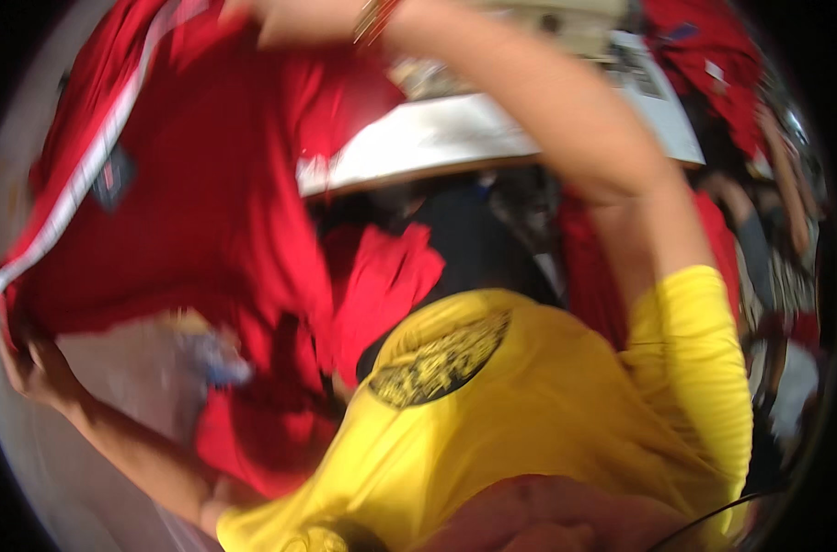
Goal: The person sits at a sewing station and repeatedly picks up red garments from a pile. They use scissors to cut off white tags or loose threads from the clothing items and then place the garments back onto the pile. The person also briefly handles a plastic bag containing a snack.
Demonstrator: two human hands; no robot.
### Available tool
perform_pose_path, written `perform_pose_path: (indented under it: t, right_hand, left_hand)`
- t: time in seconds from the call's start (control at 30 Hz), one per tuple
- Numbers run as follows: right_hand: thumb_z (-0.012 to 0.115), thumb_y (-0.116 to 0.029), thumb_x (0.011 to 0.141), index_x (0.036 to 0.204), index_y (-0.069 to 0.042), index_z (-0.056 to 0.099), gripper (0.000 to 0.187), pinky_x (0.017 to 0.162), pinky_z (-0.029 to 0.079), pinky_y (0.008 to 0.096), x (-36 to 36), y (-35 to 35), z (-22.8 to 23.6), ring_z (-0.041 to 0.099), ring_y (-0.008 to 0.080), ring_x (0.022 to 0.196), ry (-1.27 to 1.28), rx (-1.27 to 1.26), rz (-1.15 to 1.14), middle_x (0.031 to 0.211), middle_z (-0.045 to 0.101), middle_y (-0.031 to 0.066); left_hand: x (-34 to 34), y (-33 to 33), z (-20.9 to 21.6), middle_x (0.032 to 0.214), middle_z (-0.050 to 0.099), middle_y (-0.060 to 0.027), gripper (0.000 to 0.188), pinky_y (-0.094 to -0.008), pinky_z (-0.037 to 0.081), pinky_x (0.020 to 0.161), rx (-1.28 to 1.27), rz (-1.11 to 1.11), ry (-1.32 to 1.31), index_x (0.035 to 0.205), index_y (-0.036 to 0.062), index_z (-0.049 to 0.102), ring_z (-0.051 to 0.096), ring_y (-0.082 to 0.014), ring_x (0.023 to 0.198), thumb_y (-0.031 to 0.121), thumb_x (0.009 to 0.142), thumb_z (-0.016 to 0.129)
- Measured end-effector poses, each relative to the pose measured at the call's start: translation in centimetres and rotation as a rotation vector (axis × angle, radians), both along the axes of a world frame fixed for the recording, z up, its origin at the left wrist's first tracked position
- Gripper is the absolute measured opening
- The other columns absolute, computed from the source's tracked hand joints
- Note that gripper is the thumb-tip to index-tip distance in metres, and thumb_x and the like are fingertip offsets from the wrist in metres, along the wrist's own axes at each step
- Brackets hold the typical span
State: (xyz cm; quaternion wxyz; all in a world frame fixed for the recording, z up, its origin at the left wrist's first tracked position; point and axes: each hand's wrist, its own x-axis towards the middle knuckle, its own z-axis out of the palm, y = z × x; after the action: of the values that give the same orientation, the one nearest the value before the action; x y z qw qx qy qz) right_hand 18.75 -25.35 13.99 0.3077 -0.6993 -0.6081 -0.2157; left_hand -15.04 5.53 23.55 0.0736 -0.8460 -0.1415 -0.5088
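A large red garment [189, 175] is stretched out at the left, with a white strip [97, 152] along one edge and a small dark patch beside the strip. My left hand [40, 370] is closed on its lower left corner, just under the end of the strip. At the top of the view, my right hand [290, 20] grips the garment's upper part; motion blurs its fingers, and the frame edge cuts them off. My right arm reaches across above the table. The garment's lower folds hang close to my body.
Ahead is a white table [428, 133] with a pale machine [566, 20] at its back. Loose red cloth [391, 276] lies by my lap, and more red cloth [704, 64] is at the far right. Another person's arm [782, 175] shows there. A blurred bluish-white bundle [218, 359] is at the lower left.
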Motion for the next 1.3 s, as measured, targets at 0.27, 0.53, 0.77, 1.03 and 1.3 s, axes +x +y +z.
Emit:
perform_pose_path:
  t: [0.27,0.53,0.77,1.03,1.3]
  right_hand:
    - [0.058,-0.002,0.083,0.098,0.001,0.065,0.017,0.076,0.050,0.0296,-0.7,-14.4,-2.2,0.063,0.0182,0.084,0.476,-0.009,0.020,0.092,0.067,0.0118]
    - [0.061,-0.007,0.082,0.103,0.001,0.064,0.022,0.088,0.050,0.0350,-3.8,-14.6,-11.3,0.064,0.0291,0.097,0.461,-0.571,0.140,0.099,0.067,0.0146]
    - [0.059,-0.012,0.088,0.125,-0.009,0.055,0.038,0.100,0.044,0.0377,-7.9,-8.5,-20.3,0.050,0.0336,0.121,0.321,-0.249,0.031,0.133,0.051,0.0156]
    - [0.061,-0.030,0.084,0.126,-0.005,0.051,0.049,0.107,0.032,0.0451,-10.4,-7.5,-31.9,0.046,0.0332,0.124,0.405,-1.339,-0.059,0.129,0.052,0.0175]
    - [0.078,-0.022,0.069,0.092,-0.007,0.065,0.031,0.085,0.047,0.0457,-10.2,-7.4,-31.3,0.062,0.0323,0.100,0.421,-1.128,0.004,0.101,0.064,0.0145]
  left_hand:
    - [-7.6,-8.7,-5.8,0.104,0.067,-0.0163,0.035,-0.0315,0.051,0.080,-0.114,-0.383,-0.068,0.107,-0.0097,0.064,0.063,-0.0237,0.089,0.020,0.089,0.066]
    - [-9.1,-13.4,-15.4,0.072,0.059,-0.0119,0.023,-0.0314,0.044,0.062,-0.599,-0.193,0.768,0.080,-0.0029,0.062,0.059,-0.0264,0.067,0.014,0.069,0.073]
    - [-2.4,-16.2,-28.8,0.144,0.038,-0.0209,0.068,-0.0455,0.028,0.111,-0.514,-0.055,1.059,0.142,0.0060,0.035,0.036,-0.0367,0.134,0.028,0.086,0.066]
    - [-5.8,-19.4,-36.8,0.151,0.024,-0.0244,0.087,-0.0500,0.020,0.114,-1.271,-0.165,1.125,0.150,0.0075,0.020,0.026,-0.0351,0.140,0.053,0.086,0.058]
    - [-8.6,-15.6,-31.3,0.120,0.057,-0.0196,0.048,-0.0411,0.042,0.098,-0.938,0.088,0.900,0.122,0.0020,0.056,0.051,-0.0357,0.116,0.030,0.083,0.066]
